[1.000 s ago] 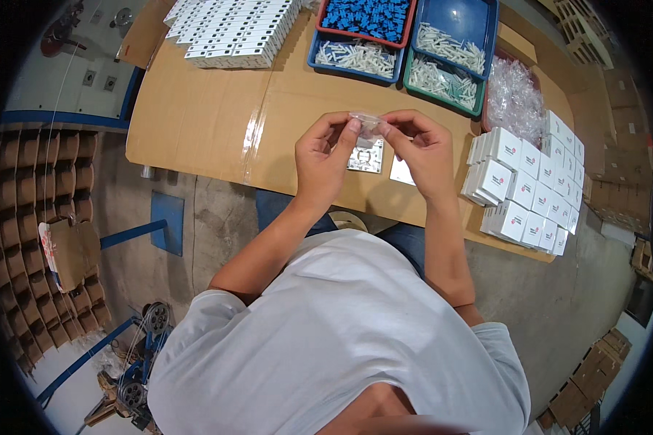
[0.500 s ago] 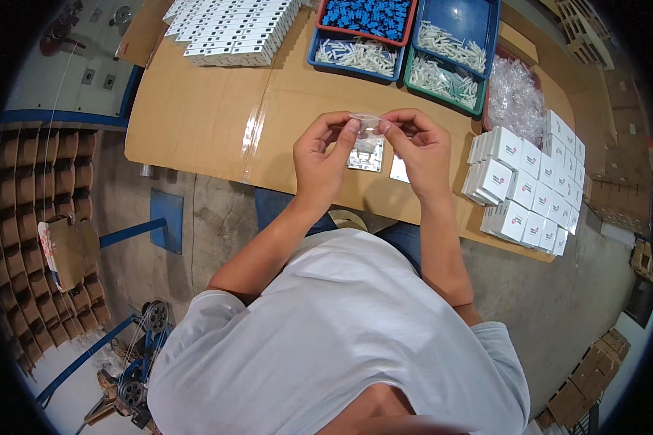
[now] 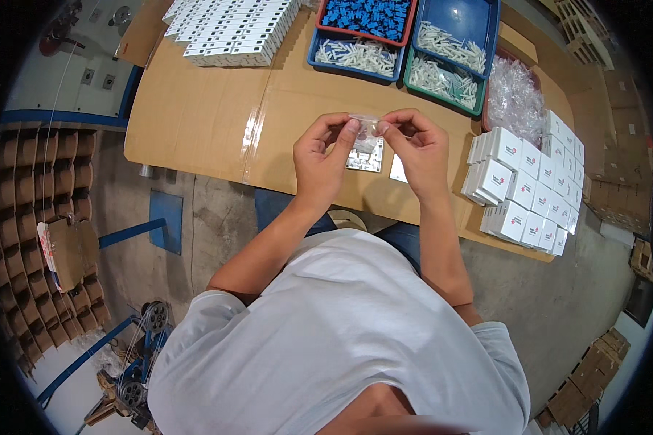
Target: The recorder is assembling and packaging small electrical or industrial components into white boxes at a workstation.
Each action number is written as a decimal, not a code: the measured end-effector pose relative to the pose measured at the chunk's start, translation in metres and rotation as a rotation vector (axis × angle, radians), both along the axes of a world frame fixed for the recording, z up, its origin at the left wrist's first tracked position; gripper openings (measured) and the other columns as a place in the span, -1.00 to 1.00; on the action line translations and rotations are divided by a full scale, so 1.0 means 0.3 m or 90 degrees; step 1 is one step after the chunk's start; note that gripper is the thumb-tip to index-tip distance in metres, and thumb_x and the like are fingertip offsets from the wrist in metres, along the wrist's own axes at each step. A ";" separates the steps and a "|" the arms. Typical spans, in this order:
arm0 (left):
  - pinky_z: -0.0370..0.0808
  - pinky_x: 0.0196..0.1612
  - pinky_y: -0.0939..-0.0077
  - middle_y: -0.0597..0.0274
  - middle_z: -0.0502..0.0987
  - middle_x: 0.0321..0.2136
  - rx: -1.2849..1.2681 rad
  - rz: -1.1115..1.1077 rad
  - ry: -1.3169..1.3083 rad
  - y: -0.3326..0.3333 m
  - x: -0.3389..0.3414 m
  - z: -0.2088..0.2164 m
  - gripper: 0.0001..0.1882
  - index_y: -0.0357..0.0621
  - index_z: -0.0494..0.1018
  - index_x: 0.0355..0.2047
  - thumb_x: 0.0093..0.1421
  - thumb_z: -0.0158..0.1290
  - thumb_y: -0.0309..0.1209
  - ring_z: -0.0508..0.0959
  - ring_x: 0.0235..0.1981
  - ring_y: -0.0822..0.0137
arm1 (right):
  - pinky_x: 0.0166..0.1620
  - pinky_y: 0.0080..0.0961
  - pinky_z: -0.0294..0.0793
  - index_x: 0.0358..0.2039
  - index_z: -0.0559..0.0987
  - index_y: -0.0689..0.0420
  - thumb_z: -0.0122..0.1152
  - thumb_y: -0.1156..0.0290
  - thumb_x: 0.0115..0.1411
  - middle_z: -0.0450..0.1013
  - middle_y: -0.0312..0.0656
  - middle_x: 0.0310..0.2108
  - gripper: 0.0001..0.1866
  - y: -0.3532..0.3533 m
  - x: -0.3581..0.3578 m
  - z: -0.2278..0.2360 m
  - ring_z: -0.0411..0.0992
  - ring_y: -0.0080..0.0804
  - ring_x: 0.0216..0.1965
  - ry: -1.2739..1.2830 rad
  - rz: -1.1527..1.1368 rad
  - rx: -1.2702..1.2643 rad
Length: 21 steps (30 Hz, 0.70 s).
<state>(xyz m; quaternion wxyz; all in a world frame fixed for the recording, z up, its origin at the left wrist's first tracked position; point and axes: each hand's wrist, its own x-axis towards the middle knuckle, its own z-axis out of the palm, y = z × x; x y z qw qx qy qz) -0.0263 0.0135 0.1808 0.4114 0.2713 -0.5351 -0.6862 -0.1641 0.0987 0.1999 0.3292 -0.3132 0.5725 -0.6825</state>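
At the far left, a block of white rectangular boxes point(image 3: 243, 40) is standing on the brown cardboard-covered table point(image 3: 196, 130). Nearer, the left hand point(image 3: 323, 156) is pinching the left end of a small clear plastic bag's point(image 3: 368, 132) far edge between thumb and bent fingers. The bag is lying directly between both hands, neither being clearly nearer; its pinched edge is running left to right, its body hanging toward the near side, partly covering a white square plate with cutouts point(image 3: 365, 162). Whether they are touching, I cannot tell. The right hand point(image 3: 422, 156) is gripping the bag's right end likewise, a flat white piece point(image 3: 399, 171) lying just beside it on the near-left.
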 end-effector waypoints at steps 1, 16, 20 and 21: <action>0.54 -0.08 0.60 0.24 0.64 -0.24 0.002 -0.002 0.000 0.000 0.000 0.001 -0.82 -0.33 0.54 -0.09 0.39 0.15 -0.46 0.61 -0.19 0.51 | -0.23 -0.69 0.50 -0.19 0.65 0.31 0.30 0.63 0.26 0.60 -0.27 -0.32 -0.88 0.000 -0.004 0.002 0.52 -0.64 -0.30 -0.004 0.013 0.003; 0.54 -0.08 0.60 0.25 0.65 -0.25 -0.010 -0.021 -0.002 0.009 0.002 -0.009 -0.83 -0.33 0.55 -0.11 0.39 0.16 -0.46 0.60 -0.20 0.52 | -0.27 -0.71 0.45 -0.19 0.65 0.30 0.30 0.58 0.28 0.58 -0.30 -0.33 -0.89 0.003 0.011 0.006 0.49 -0.69 -0.33 -0.018 0.014 0.017; 0.54 -0.08 0.60 0.25 0.65 -0.25 -0.009 -0.023 -0.014 0.008 0.003 -0.003 -0.82 -0.33 0.55 -0.10 0.39 0.16 -0.46 0.60 -0.20 0.52 | -0.27 -0.71 0.45 -0.18 0.64 0.30 0.31 0.58 0.29 0.57 -0.32 -0.34 -0.89 0.002 0.010 0.002 0.48 -0.69 -0.34 0.005 0.016 0.014; 0.54 -0.08 0.60 0.25 0.65 -0.25 -0.010 -0.021 -0.010 0.008 0.003 -0.005 -0.82 -0.33 0.55 -0.10 0.39 0.16 -0.46 0.60 -0.20 0.52 | -0.27 -0.71 0.45 -0.18 0.64 0.30 0.31 0.58 0.29 0.57 -0.32 -0.34 -0.89 0.002 0.009 -0.001 0.48 -0.69 -0.34 0.004 0.016 0.014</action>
